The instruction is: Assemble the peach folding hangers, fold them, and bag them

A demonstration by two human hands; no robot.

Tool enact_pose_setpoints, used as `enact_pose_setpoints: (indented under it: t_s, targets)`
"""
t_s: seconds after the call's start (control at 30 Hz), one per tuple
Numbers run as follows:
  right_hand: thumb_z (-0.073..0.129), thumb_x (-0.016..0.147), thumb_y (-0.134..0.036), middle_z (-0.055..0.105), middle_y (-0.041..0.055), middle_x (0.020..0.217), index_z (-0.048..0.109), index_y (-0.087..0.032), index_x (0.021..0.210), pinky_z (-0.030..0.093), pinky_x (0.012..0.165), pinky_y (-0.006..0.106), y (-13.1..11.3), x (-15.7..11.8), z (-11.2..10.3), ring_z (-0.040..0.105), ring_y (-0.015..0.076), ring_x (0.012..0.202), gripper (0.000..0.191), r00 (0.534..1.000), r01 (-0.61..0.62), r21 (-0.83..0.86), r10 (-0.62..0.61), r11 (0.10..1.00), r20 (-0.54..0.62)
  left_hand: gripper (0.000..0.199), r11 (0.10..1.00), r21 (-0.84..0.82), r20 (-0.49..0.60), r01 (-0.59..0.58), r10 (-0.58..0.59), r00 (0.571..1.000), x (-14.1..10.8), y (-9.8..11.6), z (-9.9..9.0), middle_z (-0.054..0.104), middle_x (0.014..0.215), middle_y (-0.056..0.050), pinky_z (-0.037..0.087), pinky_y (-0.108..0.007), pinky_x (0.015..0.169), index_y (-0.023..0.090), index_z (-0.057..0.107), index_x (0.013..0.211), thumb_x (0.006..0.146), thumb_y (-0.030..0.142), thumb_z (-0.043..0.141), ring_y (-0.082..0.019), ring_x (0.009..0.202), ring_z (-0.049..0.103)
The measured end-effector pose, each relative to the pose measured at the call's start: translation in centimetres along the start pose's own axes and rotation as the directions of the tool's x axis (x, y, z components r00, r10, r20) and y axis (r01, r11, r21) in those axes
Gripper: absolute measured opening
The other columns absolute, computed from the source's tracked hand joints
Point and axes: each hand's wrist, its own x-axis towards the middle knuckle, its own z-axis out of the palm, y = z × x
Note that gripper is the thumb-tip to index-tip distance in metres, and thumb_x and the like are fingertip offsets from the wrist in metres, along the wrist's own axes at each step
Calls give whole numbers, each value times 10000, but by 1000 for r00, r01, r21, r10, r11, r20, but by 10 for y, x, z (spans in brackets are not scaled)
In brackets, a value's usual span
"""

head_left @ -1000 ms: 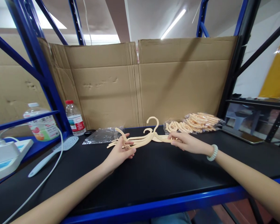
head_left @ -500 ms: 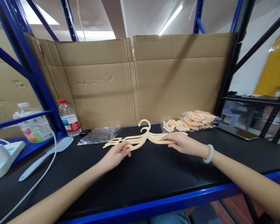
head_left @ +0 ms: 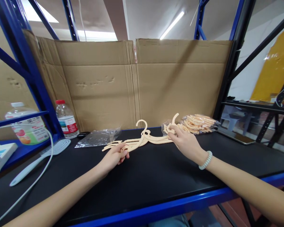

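Several cream plastic clothes hangers (head_left: 156, 139) lie in a stack on the black table. My left hand (head_left: 115, 155) is closed around the left arm end of the front hanger (head_left: 137, 145), whose hook stands up at the middle. To the right of the stack, my right hand (head_left: 186, 143) pinches a curved cream hanger piece (head_left: 174, 119) with its tip pointing up. My fingers cover its lower part, and I cannot tell whether it joins the front hanger.
Bagged cream hanger parts (head_left: 198, 123) lie at the back right, beside a flat tablet-like device (head_left: 236, 136). Toward the left are a clear plastic bag (head_left: 97, 138), a red-capped bottle (head_left: 67, 121), a pale brush (head_left: 42, 160) and a white cable (head_left: 44, 171). Cardboard (head_left: 99, 94) walls the back.
My right hand has lifted off the hangers' right end and turned, now with a curved piece pointing up. My left hand keeps its grip, and the front hanger's hook has shifted slightly left.
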Motion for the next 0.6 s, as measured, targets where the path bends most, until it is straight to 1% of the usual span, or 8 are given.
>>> enact_pose_setpoints:
  t_s: [0.1, 0.17, 0.23, 0.3, 0.37, 0.43, 0.53, 0.6]
  targets:
    - [374, 903, -97, 396, 143, 1318, 584, -180, 1056, 480, 760, 340, -1, 0, 2, 547, 194, 926, 273, 999, -12, 256, 24, 967, -45, 302, 1000, -7, 4, -14, 14, 1000, 0, -1, 0, 540, 622, 18, 273, -195, 384, 160, 489, 828, 635, 382, 559, -74, 436, 378]
    - [385, 894, -101, 397, 134, 1302, 528, -215, 1177, 494, 811, 366, -2, 0, 2, 539, 198, 969, 337, 994, -53, 487, 92, 872, -56, 297, 999, -18, 10, -34, 34, 999, 1, -3, 0, 538, 627, 21, 268, -195, 382, 160, 493, 843, 651, 378, 559, -72, 432, 375]
    - [445, 880, -145, 449, 119, 1253, 472, -245, 1246, 524, 787, 371, -3, 1, 4, 544, 202, 962, 380, 983, -120, 689, 183, 715, -18, 296, 998, -38, 8, -46, 46, 999, 2, -5, -1, 537, 638, 23, 265, -198, 382, 158, 501, 869, 675, 375, 554, -72, 430, 375]
    - [514, 851, -199, 470, 107, 1251, 452, -261, 1258, 558, 705, 351, -2, 3, 7, 565, 187, 886, 416, 961, -204, 837, 269, 508, 71, 296, 997, -46, 4, -55, 55, 998, 1, -5, -1, 543, 649, 20, 270, -201, 389, 153, 514, 898, 698, 369, 548, -74, 434, 381]
    - [582, 809, -252, 478, 105, 1256, 480, -249, 1219, 569, 638, 329, 0, 4, 11, 580, 150, 762, 422, 923, -280, 916, 342, 289, 174, 292, 997, -38, -3, -67, 67, 998, 0, -2, -1, 553, 655, 14, 284, -201, 402, 146, 530, 910, 709, 358, 550, -77, 448, 391]
    - [624, 778, -295, 550, 100, 1151, 530, -217, 1159, 562, 622, 326, 2, 5, 15, 573, 128, 670, 400, 891, -337, 929, 370, 154, 262, 290, 997, -32, -15, -75, 74, 997, -2, 2, 0, 564, 664, 8, 297, -200, 412, 140, 542, 907, 711, 353, 556, -78, 461, 402]
    - [621, 783, -349, 630, 66, 901, 605, -186, 1067, 531, 613, 327, 7, 6, 18, 549, 132, 621, 328, 888, -384, 911, 332, 150, 320, 287, 997, -47, -32, -68, 67, 997, -5, 8, 2, 583, 687, -1, 311, -200, 422, 128, 557, 888, 711, 354, 569, -75, 468, 416]
    - [607, 791, -362, 637, 59, 886, 623, -183, 1050, 515, 611, 318, 10, 6, 19, 543, 131, 629, 315, 891, -393, 904, 314, 168, 329, 282, 995, -79, -60, -53, 49, 997, -7, 9, 3, 590, 692, -3, 349, -204, 451, 122, 568, 875, 708, 348, 594, -76, 487, 448]
